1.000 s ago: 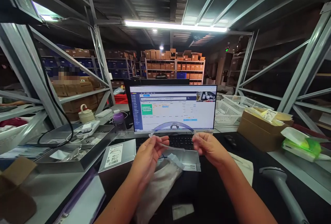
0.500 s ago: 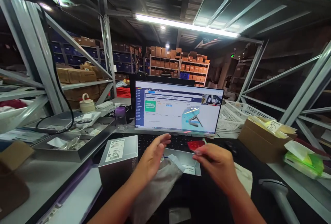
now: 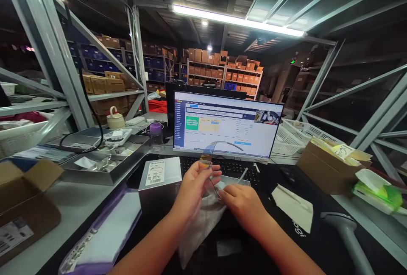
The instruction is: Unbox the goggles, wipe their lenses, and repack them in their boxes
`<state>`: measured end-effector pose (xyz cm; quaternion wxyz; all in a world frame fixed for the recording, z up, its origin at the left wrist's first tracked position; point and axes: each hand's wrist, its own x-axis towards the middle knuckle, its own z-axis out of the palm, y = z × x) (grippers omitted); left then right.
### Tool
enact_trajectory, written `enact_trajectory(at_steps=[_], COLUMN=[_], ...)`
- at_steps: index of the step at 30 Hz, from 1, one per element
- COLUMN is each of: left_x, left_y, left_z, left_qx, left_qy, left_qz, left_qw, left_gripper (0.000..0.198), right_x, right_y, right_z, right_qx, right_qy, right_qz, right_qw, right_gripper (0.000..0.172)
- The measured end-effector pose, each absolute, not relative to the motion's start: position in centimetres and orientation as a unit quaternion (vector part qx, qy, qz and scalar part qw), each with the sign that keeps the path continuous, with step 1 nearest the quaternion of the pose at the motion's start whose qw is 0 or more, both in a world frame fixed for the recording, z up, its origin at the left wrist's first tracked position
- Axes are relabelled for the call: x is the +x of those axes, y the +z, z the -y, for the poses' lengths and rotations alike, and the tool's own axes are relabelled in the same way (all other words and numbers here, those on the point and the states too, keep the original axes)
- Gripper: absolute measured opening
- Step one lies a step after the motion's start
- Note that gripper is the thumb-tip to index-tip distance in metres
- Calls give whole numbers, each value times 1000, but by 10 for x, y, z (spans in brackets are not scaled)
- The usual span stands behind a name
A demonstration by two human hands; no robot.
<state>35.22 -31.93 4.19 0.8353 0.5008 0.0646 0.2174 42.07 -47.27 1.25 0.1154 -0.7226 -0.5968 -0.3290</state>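
My left hand (image 3: 193,184) is closed, its fingertips pinching what looks like thin-framed glasses (image 3: 215,187). A tinted lens and a curved temple seem to stand above my fingers, partly over the monitor. My right hand (image 3: 243,203) is closed at the lower end of the same thin dark frame. Beneath both hands lies a pale grey pouch (image 3: 202,224), and an open silver box behind them is mostly hidden. A silver box with a white label (image 3: 155,173) stands left of my left hand.
Behind the hands are a keyboard and a lit monitor (image 3: 222,126). On the right are a cream cloth (image 3: 294,209), a mouse (image 3: 287,173), a scanner (image 3: 346,232) and a carton (image 3: 324,167). An open carton (image 3: 25,211) and a purple-edged packet (image 3: 108,228) lie left.
My right hand has come in toward my left and now grips the thin frame. The red item it held is out of sight. My left fingers have closed. The camera view has shifted slightly.
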Motion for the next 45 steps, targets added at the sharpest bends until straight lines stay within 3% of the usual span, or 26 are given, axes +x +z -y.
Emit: enact_trajectory(at_steps=[3, 5, 8, 10, 13, 16, 21, 26, 31, 35, 41, 45], left_x=[352, 348, 341, 338, 335, 335, 336, 339, 344, 345, 344, 345], left_y=[39, 38, 38, 38, 40, 42, 42, 40, 37, 35, 32, 30], left_z=[320, 320, 321, 323, 325, 327, 327, 324, 316, 314, 315, 314], left_qx=[565, 665, 780, 807, 819, 824, 834, 838, 835, 834, 816, 804], left_qy=[248, 285, 329, 331, 320, 318, 325, 336, 344, 334, 327, 331], left_qz=[-32, -1, 33, 60, 86, 96, 95, 95, 73, 48, 22, 18], left_qw=[786, 691, 531, 485, 467, 459, 435, 419, 423, 437, 476, 493], left_gripper=[24, 29, 42, 45, 47, 47, 41, 40, 41, 44, 45, 45], right_x=[422, 430, 453, 473, 500, 515, 525, 528, 527, 522, 509, 481], right_y=[7, 4, -2, -10, -30, -55, -78, -70, -43, -18, 8, 20], right_z=[487, 511, 562, 600, 646, 669, 669, 667, 684, 684, 628, 570], right_qx=[-726, -754, -853, -926, -977, -985, -985, -981, -955, -903, -744, -638], right_qy=[-304, -279, -220, -156, -79, -56, -53, -78, -134, -146, -37, 43], right_qz=[598, 569, 440, 306, 144, 109, 103, 59, -19, -41, 44, 90], right_qw=[152, 173, 174, 157, 134, 126, 130, 167, 265, 402, 666, 764], right_gripper=[18, 20, 24, 25, 32, 35, 17, 18, 17, 22, 31, 29])
